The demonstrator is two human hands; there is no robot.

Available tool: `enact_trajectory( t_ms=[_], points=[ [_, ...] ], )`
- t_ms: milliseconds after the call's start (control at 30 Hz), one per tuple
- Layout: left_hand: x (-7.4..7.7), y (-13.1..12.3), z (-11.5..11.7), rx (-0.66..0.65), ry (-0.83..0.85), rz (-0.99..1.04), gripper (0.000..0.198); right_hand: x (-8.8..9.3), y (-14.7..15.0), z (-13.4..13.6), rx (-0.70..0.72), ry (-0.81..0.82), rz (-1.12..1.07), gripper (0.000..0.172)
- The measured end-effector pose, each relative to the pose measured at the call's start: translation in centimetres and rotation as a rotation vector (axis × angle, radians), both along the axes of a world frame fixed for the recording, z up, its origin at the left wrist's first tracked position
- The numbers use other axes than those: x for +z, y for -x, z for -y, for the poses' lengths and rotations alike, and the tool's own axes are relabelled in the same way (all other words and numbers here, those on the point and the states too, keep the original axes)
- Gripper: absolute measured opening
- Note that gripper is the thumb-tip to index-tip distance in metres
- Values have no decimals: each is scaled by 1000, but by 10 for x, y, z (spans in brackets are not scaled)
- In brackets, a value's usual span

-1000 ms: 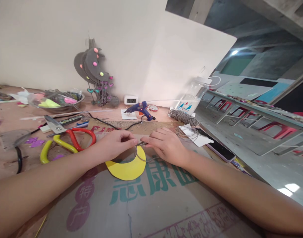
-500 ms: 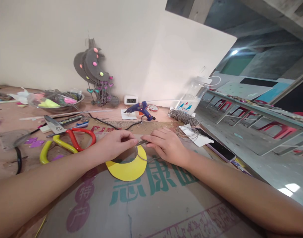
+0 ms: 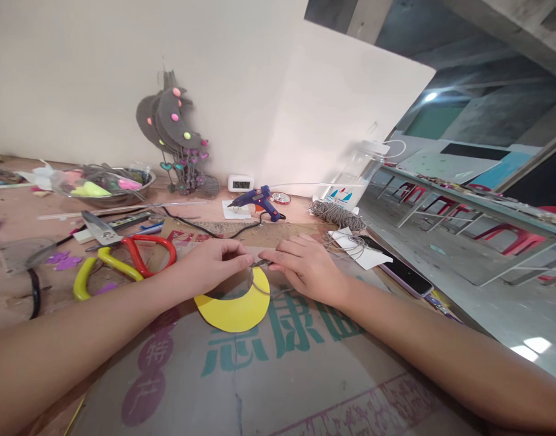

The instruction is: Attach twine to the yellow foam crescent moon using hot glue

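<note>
A yellow crescent cutout (image 3: 235, 310) lies on the printed cardboard sheet (image 3: 200, 393). At its upper right tip, grey yarn (image 3: 260, 289) loops over the edge and trails right. My left hand (image 3: 217, 266) pinches the yarn at that tip between thumb and fingertips. Close by on the right, my right hand (image 3: 305, 266) has its fingers closed on the same yarn, palm down. The fingertips of both hands are a short gap apart, and the exact strands between them are too small to make out.
Behind the hands lies a blue glue gun (image 3: 260, 201) beside a small digital clock (image 3: 240, 183). Red-handled scissors (image 3: 148, 254) and yellow-handled pliers (image 3: 85, 278) are at left. Right are a yarn bundle (image 3: 336, 215), a phone (image 3: 405, 275) and a clear bottle (image 3: 355, 175). Grey crescent ornaments (image 3: 171, 121) hang behind.
</note>
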State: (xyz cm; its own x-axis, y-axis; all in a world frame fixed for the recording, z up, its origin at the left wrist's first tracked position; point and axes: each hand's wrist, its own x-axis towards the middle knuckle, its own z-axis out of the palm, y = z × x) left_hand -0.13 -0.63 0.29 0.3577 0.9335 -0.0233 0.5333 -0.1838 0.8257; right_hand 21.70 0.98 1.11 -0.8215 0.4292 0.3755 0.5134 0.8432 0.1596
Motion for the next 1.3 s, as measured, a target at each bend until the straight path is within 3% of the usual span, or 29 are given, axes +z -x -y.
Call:
enact_trajectory(
  t_ms=[867, 1300],
  points=[
    [-2, 0, -1, 11, 8, -3, 35, 2, 2, 1, 13, -96, 28, 29],
    [0, -2, 1, 13, -1, 15, 30, 0, 0, 0, 4, -5, -11, 30]
  ],
)
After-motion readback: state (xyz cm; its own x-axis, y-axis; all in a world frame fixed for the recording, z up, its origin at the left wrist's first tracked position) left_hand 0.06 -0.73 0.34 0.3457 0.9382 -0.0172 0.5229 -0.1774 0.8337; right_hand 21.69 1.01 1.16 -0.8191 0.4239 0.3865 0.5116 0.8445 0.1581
